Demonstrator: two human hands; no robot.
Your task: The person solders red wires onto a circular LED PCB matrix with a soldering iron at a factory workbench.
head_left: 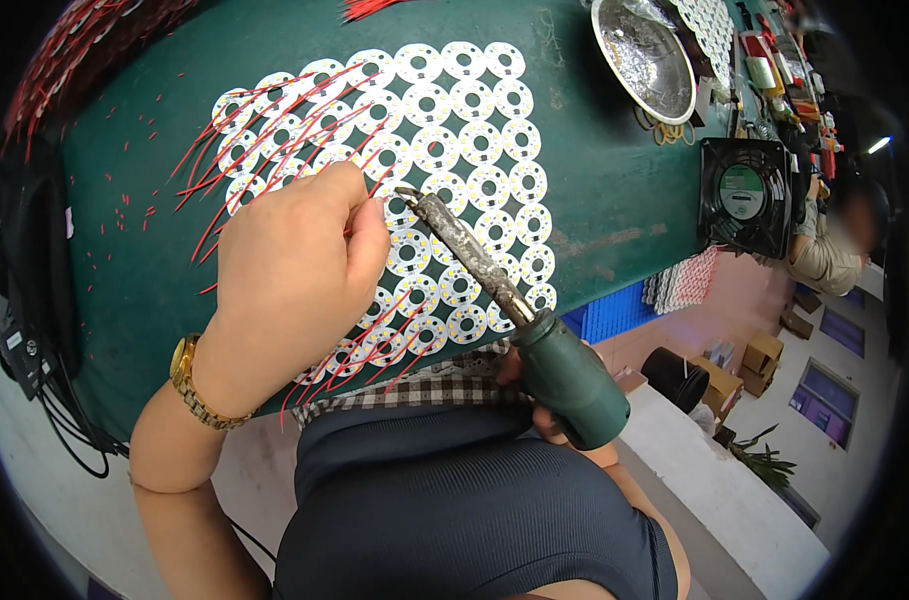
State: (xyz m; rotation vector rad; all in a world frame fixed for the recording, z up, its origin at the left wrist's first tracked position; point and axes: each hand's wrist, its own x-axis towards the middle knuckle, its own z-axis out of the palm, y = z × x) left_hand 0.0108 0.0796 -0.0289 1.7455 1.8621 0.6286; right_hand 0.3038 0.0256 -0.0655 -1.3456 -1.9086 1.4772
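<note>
My left hand (300,240), a gold watch (183,366) on its wrist, is closed in a pinch over a sheet of round white LED boards (425,77). Whatever its fingertips hold is hidden by the hand. In my right hand (547,422) is a soldering iron (490,275) with a dark green handle, and much of that hand is behind the handle. The iron slants up and left, its tip close to my left thumb and forefinger, above a board. Red wires (203,178) run from several boards at the left and near side of the sheet.
The boards lie on a green table (615,190) sprinkled with red bits. A metal bowl (647,60) and a black fan (745,195) stand to the right. Black cables (60,410) hang at the left edge. Beyond the fan sits another person (830,245).
</note>
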